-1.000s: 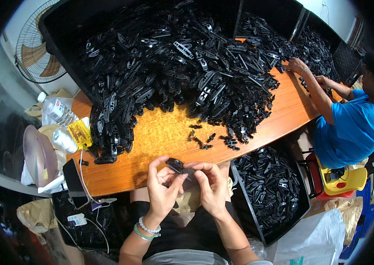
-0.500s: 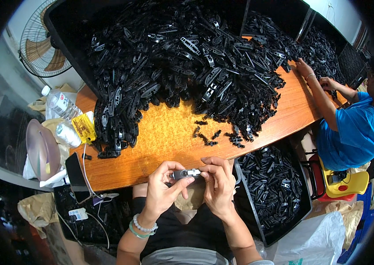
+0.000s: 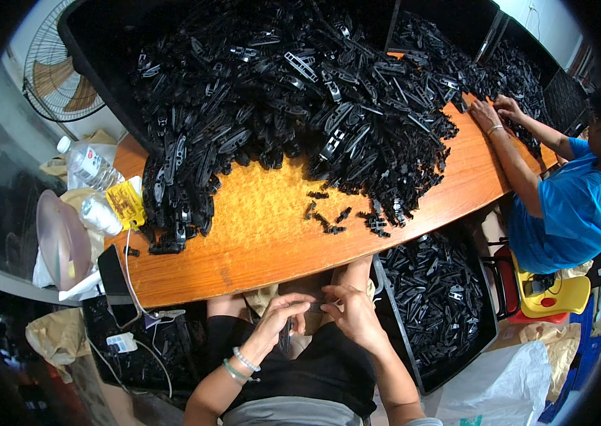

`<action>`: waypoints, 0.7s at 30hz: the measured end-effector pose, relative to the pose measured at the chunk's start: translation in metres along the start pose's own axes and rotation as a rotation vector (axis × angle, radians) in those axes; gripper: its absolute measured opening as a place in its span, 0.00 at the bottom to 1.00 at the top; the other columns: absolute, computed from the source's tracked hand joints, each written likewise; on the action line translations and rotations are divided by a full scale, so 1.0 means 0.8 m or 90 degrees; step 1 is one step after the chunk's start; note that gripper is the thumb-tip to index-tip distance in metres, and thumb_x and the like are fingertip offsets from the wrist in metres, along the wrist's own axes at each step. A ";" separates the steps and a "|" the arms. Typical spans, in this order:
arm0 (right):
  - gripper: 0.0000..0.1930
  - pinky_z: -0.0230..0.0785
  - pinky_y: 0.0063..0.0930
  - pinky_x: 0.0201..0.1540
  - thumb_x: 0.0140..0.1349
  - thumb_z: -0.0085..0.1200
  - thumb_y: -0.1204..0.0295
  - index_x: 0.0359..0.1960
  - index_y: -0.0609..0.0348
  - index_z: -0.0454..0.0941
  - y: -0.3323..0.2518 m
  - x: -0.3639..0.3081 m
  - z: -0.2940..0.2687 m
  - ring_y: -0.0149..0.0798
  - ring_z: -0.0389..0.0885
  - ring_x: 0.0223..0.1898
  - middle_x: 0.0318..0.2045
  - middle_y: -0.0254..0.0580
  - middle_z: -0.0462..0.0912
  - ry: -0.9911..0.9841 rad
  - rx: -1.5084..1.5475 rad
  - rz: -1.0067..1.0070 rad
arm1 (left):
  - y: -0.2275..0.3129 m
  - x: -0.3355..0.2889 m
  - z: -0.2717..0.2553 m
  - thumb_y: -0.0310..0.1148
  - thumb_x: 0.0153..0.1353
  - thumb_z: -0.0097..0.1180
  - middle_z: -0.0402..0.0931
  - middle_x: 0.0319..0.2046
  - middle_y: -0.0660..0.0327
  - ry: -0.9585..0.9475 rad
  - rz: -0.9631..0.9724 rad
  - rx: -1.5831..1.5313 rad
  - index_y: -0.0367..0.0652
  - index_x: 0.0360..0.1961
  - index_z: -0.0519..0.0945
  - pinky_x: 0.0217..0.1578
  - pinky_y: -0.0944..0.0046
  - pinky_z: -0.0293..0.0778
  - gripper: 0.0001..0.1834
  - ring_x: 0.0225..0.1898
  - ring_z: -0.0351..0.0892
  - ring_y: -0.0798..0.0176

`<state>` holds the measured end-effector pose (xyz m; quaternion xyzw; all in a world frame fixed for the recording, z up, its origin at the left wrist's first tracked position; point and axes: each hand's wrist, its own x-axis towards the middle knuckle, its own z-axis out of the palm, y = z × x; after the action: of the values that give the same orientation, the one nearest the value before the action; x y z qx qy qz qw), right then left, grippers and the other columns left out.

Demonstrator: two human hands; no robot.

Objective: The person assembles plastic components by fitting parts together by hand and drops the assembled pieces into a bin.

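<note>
Gripping a black plastic part (image 3: 288, 334), both hands (image 3: 318, 316) have dropped lapward.

Left hand (image 3: 277, 317) and right hand (image 3: 352, 314) together over the lap, fingers curled inward

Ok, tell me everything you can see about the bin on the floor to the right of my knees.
The bin is a shallow black plastic tray with low walls, rectangular, lying flat on the floor beside the wooden table and partly under its edge. It is well filled with a loose jumble of small black plastic parts. A white sack lies against its lower corner, and the right hand is just left of its rim.
</note>
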<state>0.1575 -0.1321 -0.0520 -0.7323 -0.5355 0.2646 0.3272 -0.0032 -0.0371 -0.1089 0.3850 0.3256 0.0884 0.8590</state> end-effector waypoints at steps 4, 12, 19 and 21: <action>0.09 0.70 0.28 0.30 0.50 0.59 0.77 0.35 0.63 0.80 -0.009 0.016 0.000 0.43 0.79 0.29 0.29 0.49 0.80 0.093 -0.005 0.005 | -0.079 0.081 -0.088 0.36 0.60 0.51 0.77 0.31 0.58 0.345 0.063 -0.299 0.40 0.42 0.76 0.35 0.65 0.73 0.13 0.34 0.77 0.63; 0.09 0.58 0.39 0.45 0.50 0.57 0.72 0.33 0.61 0.78 -0.018 0.113 -0.010 0.47 0.68 0.44 0.39 0.42 0.74 0.382 -0.284 -0.070 | 0.011 0.010 0.036 0.29 0.57 0.55 0.79 0.28 0.59 -0.074 0.081 0.497 0.34 0.33 0.80 0.31 0.68 0.73 0.08 0.30 0.77 0.69; 0.10 0.57 0.38 0.46 0.48 0.57 0.78 0.35 0.60 0.75 -0.019 0.120 0.005 0.46 0.69 0.43 0.38 0.41 0.74 0.467 -0.195 -0.143 | 0.238 0.092 0.000 0.20 0.54 0.47 0.66 0.36 0.44 0.453 0.648 1.011 0.31 0.43 0.68 0.27 0.55 0.72 0.13 0.29 0.74 0.46; 0.11 0.58 0.38 0.45 0.48 0.57 0.79 0.35 0.60 0.75 -0.025 0.121 0.008 0.46 0.69 0.42 0.38 0.41 0.74 0.468 -0.168 -0.169 | 0.266 0.128 -0.041 0.17 0.50 0.47 0.67 0.34 0.43 0.533 0.584 1.212 0.33 0.43 0.69 0.23 0.57 0.73 0.16 0.28 0.76 0.48</action>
<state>0.1685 -0.0336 -0.0440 -0.7383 -0.5018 -0.1304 0.4313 0.0759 0.1706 -0.0222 0.9044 0.3503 0.2326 -0.0725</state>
